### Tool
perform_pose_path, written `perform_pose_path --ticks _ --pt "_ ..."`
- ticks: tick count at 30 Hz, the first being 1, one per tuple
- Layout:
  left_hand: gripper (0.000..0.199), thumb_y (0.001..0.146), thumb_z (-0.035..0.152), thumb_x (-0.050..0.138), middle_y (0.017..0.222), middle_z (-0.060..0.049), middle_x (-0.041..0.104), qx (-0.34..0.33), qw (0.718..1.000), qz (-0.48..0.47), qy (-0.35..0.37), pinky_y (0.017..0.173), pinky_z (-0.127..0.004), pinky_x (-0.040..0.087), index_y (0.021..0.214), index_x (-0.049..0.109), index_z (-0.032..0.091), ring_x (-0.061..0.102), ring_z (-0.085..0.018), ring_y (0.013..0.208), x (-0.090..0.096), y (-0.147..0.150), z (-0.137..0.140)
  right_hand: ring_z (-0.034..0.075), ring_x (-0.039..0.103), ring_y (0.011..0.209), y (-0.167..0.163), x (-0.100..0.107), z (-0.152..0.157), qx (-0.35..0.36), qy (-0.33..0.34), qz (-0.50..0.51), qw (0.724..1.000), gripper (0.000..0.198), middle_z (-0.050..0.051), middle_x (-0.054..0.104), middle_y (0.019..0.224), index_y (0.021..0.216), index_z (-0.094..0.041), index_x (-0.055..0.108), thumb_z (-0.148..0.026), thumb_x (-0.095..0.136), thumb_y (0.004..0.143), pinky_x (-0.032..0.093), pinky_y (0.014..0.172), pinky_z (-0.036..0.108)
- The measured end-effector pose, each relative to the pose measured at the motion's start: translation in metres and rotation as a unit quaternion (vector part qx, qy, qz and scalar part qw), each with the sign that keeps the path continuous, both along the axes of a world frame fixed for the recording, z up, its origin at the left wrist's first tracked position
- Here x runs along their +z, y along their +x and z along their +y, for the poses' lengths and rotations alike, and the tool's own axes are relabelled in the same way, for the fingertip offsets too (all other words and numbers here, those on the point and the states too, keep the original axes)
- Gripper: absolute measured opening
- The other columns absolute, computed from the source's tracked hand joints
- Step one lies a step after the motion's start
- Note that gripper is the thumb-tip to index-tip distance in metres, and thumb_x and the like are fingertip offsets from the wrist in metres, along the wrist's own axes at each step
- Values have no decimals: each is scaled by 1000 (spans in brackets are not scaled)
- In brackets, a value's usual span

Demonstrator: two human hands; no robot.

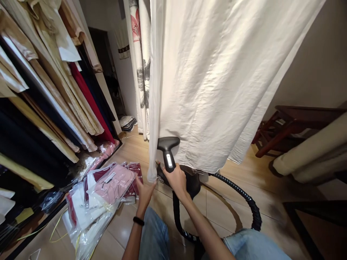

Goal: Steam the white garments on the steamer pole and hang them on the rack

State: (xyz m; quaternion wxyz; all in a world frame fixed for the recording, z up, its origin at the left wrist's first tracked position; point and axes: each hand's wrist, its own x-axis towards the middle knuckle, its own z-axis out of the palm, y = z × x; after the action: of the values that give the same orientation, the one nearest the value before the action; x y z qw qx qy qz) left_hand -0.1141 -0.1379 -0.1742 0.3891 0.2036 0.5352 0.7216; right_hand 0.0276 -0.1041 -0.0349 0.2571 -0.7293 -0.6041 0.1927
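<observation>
Denim-clad legs [256,243], two in number, are shown at the lower edge, with two bare forearms [207,225] extended above the tiled floor [214,207]. One black steamer head [168,142] is held broad end uppermost in front of the lower part of one cream cloth [211,83]; whether the two are in contact cannot be told. At the right hand [176,180], the grip is closed around the lower handle, below one white button [169,159]. At the left hand [145,191], marked by one black wristband [138,220], the grip is pinched on the lower end of one narrow white fold [155,108]. The head is judged rigid, smooth and fairly light, though drag may be added by the ribbed hose [256,213]; it is best taken by the handle, with fingers kept off the broad end, which may be hot. The cloth is judged soft, limp and easily creased, best taken at its hem; the fold seems thinner and perhaps slippery. One rounded black body [193,186] is seen on the floor beyond the right hand. At left, at least three plastic-wrapped packets [110,186] are piled, the exact number being hidden by overlap; the hanging garments [54,76] cannot be counted. One flower-printed curtain [139,72] and, at right, one dark red wooden stand [294,115] are also included.
</observation>
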Motion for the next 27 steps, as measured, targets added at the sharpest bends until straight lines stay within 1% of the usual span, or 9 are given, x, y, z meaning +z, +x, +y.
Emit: perform_pose_path --ticks 2,4,7,10,13,17,20,22,27 --pt "45 53 14 85 112 -9 65 -14 992 117 34 108 -30 35 93 66 19 48 -26 126 27 2 24 29 67 84 2 6 4 4 6 -4 1000 38 13 69 87 100 -16 56 -49 58 82 38 61 28" --pt "20 66 26 79 89 -7 68 -48 984 171 25 96 -30 43 77 66 16 60 -25 103 39 -1 39 28 67 85 5 14 8 9 21 -4 1000 38 12 69 86 100 -16 57 -48 59 81 38 61 28" --pt "21 75 36 70 76 -4 66 -64 982 175 27 78 -27 47 74 65 16 62 -20 81 32 -18 41 28 66 85 9 37 20 3 63 11 998 38 12 68 87 101 -16 57 -48 58 82 39 63 28" --pt "27 73 39 72 82 -5 69 -67 984 159 32 76 -25 46 82 67 14 62 -18 81 14 -44 30 27 65 85 12 62 36 -16 103 14 994 41 12 68 89 104 -16 56 -50 56 83 39 64 29" --pt "31 70 43 73 75 -4 68 -65 986 155 6 71 -25 46 78 69 13 61 -17 74 5 -65 22 27 65 86 14 67 50 -17 115 1 993 44 14 67 91 109 -15 54 -51 54 84 40 65 29" --pt "36 66 46 75 75 -4 68 -14 989 146 -11 72 -25 47 76 70 12 61 -18 75 3 -78 20 30 65 88 17 32 52 -11 58 17 998 43 17 67 92 108 -10 55 -44 58 82 41 65 30" --pt "41 62 48 78 82 -5 70 -6 997 78 -9 73 -28 50 83 69 12 64 -19 79 1 -83 21 30 66 88 16 -7 44 -8 -6 62 998 44 18 68 94 109 -9 55 -42 59 80 43 65 30" --pt "41 63 45 79 86 -6 71 -6 1000 27 -2 75 -30 52 87 68 13 65 -19 81 0 -86 20 28 67 80 14 -28 36 -4 -35 89 995 41 16 69 86 105 -10 57 -41 59 79 44 62 29" --pt "36 65 25 80 96 -7 73 -9 999 -37 3 85 -29 52 96 69 14 68 -16 87 -4 -94 15 19 64 58 -2 -50 17 43 -62 153 985 29 5 65 66 96 -13 56 -37 56 81 45 58 25"
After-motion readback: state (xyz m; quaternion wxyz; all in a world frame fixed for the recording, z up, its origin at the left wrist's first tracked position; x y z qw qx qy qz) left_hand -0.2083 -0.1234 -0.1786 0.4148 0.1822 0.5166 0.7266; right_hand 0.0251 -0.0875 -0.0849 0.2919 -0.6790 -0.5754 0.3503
